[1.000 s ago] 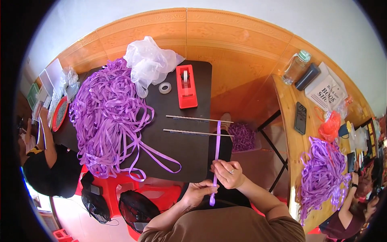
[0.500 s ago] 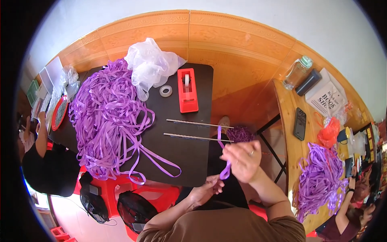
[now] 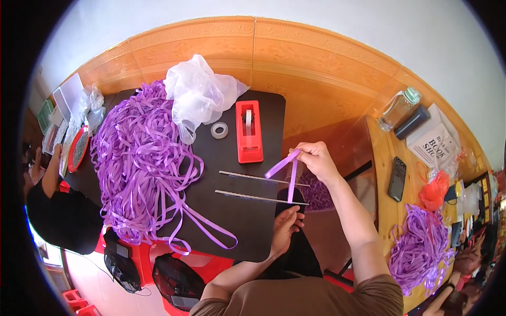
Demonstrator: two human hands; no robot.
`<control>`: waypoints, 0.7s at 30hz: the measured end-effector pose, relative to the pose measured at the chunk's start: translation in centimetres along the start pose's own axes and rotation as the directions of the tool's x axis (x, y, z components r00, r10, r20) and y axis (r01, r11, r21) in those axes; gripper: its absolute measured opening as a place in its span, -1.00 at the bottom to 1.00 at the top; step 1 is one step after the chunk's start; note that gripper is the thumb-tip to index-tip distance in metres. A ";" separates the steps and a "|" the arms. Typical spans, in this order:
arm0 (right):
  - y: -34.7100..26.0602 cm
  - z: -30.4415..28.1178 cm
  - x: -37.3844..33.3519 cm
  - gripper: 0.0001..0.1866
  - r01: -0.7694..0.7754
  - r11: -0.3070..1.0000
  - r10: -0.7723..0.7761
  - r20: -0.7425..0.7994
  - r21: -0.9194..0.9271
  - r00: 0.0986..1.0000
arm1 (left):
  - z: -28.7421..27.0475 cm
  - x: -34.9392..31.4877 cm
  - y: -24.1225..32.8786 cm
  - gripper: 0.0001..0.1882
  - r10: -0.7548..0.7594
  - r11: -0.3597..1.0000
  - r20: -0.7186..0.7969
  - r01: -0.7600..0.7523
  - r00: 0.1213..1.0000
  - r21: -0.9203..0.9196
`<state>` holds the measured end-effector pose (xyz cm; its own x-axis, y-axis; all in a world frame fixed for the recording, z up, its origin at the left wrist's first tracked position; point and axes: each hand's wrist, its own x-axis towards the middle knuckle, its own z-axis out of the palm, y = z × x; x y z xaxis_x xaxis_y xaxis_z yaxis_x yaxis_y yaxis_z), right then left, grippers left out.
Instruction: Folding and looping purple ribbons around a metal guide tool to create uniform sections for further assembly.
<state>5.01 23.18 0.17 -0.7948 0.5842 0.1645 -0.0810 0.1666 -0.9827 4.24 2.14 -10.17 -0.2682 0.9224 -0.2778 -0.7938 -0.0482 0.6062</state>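
Observation:
Two thin metal rods, the far rod [image 3: 247, 176] and the near rod [image 3: 247, 196], lie side by side on the dark table and jut past its right edge. A narrow purple ribbon [image 3: 292, 181] runs up from the near rod to my right hand [image 3: 318, 162], which pinches it above the far rod. A loose piece of that ribbon sticks out leftward from the pinch. Just below the near rod's outer end, my left hand [image 3: 286, 227] has its fingers curled together; what they hold, if anything, is hidden.
A big heap of purple ribbon [image 3: 142, 163] covers the table's left part. Behind are a white plastic bag [image 3: 200, 92], a tape roll [image 3: 219, 130] and a red tape dispenser [image 3: 249, 131]. A wooden table [image 3: 382, 158] at right bears a phone [image 3: 397, 179] and more ribbon [image 3: 419, 247].
My right hand has moved up and away, drawing the ribbon above the rods. My left hand has moved up and right to the near rod's end. The view has shifted slightly.

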 end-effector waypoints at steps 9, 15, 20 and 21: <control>5.2 0.1 -0.2 -0.87 -0.325 0.927 0.323 0.038 0.187 0.946 | 0.2 3.7 -0.3 -0.74 0.339 0.928 -0.175 -0.298 0.924 0.222; 8.4 1.6 -2.9 -0.90 -0.566 0.758 0.580 0.063 0.325 0.812 | -0.5 5.1 -1.3 -0.67 0.675 0.495 -0.049 -0.402 0.736 0.770; 9.4 2.7 -5.6 -0.83 -0.510 0.758 0.527 0.080 0.406 0.846 | 1.8 6.4 0.5 -0.62 0.714 0.654 -0.067 -0.630 0.697 0.418; 8.8 3.0 -5.7 -0.81 -0.540 0.759 0.573 0.019 0.364 0.819 | 2.0 6.3 0.8 -0.67 0.697 0.681 -0.045 -0.641 0.716 0.355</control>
<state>7.07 18.91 -9.65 -0.7089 0.5590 -0.4301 0.1486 -0.4777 -0.8659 2.98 8.67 -9.97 -0.7698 0.6094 0.1900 -0.1752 -0.4879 0.8551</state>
